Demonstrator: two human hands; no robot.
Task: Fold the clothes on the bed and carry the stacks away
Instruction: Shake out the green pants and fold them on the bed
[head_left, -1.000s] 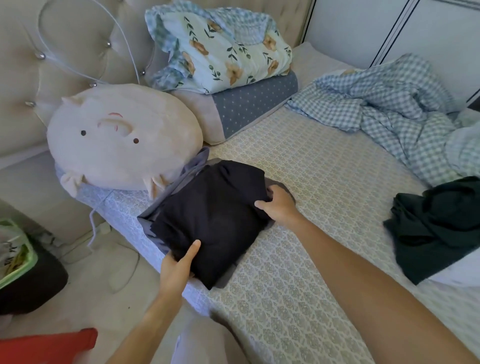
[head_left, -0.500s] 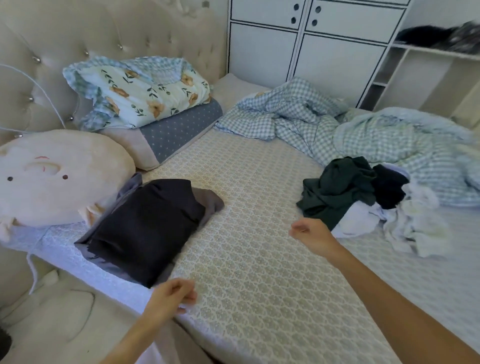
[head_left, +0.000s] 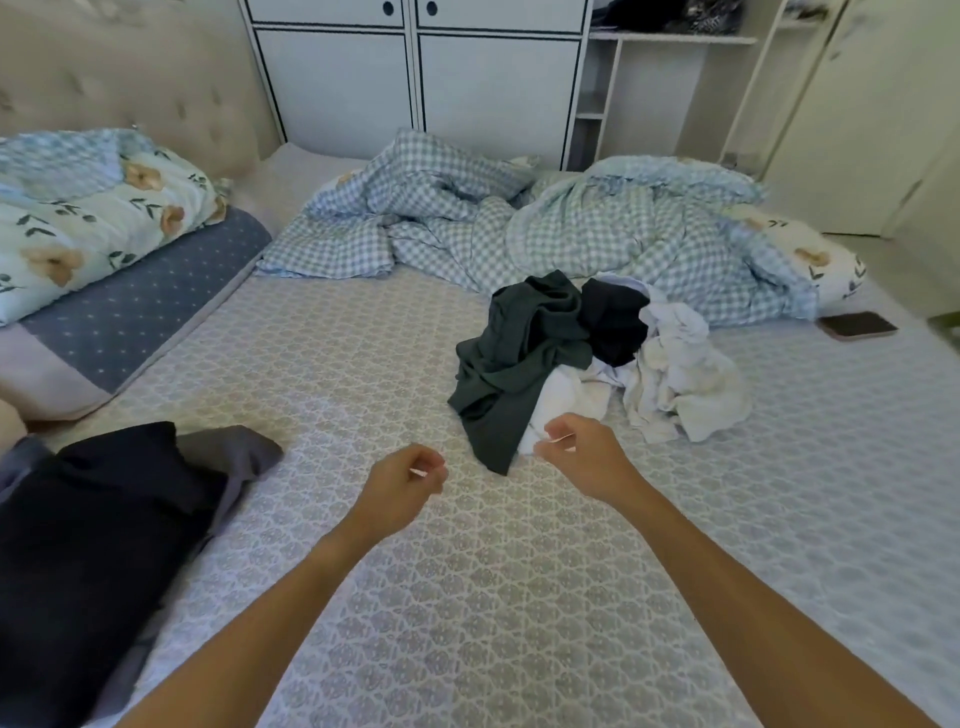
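The folded dark stack (head_left: 98, 540) runs off the left and lower edges, so its full outline and the number of garments in it cannot be told; a grey piece (head_left: 228, 457) under it shows only at its corner. In the unfolded pile (head_left: 597, 364), the white garments (head_left: 680, 379) and a black one (head_left: 615, 319) are partly buried under the dark green garment (head_left: 519, 364), and their kinds cannot be told. The floral pillow (head_left: 78, 223) and the spotted blue pillow (head_left: 130, 317) are cut by the left edge. A dark flat object (head_left: 857, 326) near the checked quilt (head_left: 571, 228) is too blurred to identify. Items on the shelf (head_left: 670, 36) are cropped at the top.
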